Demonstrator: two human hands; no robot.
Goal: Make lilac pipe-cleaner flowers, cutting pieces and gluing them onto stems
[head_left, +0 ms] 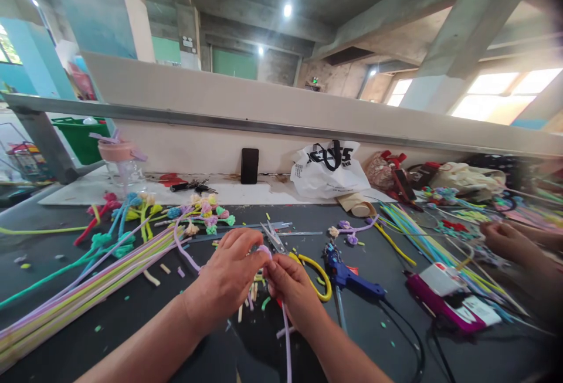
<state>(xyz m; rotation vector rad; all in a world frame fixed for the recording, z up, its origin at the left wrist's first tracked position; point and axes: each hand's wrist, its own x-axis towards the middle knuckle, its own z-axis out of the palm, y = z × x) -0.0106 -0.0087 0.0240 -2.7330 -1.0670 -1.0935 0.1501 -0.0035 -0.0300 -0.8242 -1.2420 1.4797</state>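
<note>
At far left, a bundle of long fuzzy stems [101, 280] lies slantwise on the dark worktop [79, 345], running past the picture's edge. Behind its tips sits a crowd of fuzzy flowers [209, 210], and beyond that a lidded cup [119, 154] stands near the far edge. A scrap-dotted strip of surface separates the bundle from the left forearm.

In the middle, the left hand [229, 274] has its fingers curled, thumb and forefinger pinched on the bent upper end of a lilac stem [287, 336]. The right hand [297, 289], just beside it, pinches the same stem close by; the loose length hangs down between the forearms.

Open scissors [310, 260] lie immediately beyond the right hand, limiting room forward. Next comes a blue glue gun [347, 274]; between its cord and the right forearm, a wedge of dark surface shows. Farther right, a magenta power strip [428, 301] blocks the way. At the right edge is another person's hand [505, 242], too blurred to tell its grip.
</note>
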